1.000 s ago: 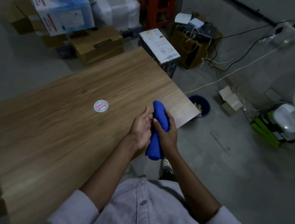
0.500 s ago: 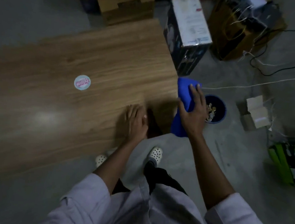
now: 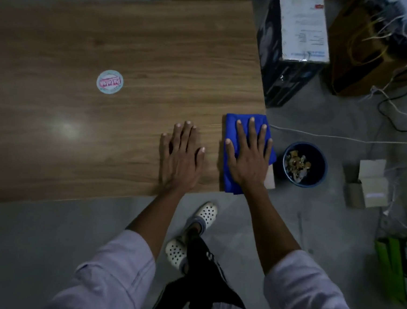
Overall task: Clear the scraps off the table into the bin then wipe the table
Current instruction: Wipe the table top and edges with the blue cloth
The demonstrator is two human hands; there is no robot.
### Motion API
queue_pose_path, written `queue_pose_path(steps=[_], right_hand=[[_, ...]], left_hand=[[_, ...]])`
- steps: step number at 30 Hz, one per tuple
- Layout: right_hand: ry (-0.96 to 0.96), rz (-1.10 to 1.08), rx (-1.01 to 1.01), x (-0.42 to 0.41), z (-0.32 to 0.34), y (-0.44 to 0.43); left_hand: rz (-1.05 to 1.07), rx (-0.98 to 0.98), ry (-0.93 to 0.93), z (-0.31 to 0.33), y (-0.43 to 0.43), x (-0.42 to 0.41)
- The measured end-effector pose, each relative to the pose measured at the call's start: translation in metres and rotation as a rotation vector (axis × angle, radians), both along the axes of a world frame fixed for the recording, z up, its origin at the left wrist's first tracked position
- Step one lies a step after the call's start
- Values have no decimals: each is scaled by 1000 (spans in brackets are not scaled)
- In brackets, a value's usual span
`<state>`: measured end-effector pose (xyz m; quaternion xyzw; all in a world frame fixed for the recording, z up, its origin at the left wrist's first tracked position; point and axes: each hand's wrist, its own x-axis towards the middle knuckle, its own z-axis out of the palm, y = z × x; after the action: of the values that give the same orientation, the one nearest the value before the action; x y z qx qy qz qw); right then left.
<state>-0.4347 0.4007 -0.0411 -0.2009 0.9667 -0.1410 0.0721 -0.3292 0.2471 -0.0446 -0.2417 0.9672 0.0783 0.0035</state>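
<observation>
A folded blue cloth (image 3: 231, 127) lies flat on the near right corner of the wooden table (image 3: 123, 50). My right hand (image 3: 248, 155) presses on it with straight, spread fingers. My left hand (image 3: 181, 157) rests flat on the bare wood just left of the cloth, fingers straight. On the floor right of the table corner stands a round blue bin (image 3: 305, 164) with scraps inside.
A round sticker (image 3: 109, 82) sits on the table left of centre. A tall printed box (image 3: 294, 39) stands on the floor beyond the table's right edge. Cardboard boxes (image 3: 368, 184), cables and a green item (image 3: 398, 267) crowd the floor at right.
The cloth went from rolled between both hands to lying flat on the table corner under my right palm. My left hand let go and spread flat on the wood.
</observation>
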Motion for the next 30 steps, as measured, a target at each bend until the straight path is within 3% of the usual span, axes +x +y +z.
queue_pose_path(steps=[11,20,26,30], right_hand=[[-11,51,-77,27,-7,57],[63,-57,-7,-14,-17,-3],[77,171,-33,6,-15,-62],[27,272,-95,41,-11,-30]], left_hand=[[24,-42,-4,-5,2,1],[28,-75,22,-9,5,-2],[19,-94,27,-8,-3,2],[16,-74,-9,-1,-2,5]])
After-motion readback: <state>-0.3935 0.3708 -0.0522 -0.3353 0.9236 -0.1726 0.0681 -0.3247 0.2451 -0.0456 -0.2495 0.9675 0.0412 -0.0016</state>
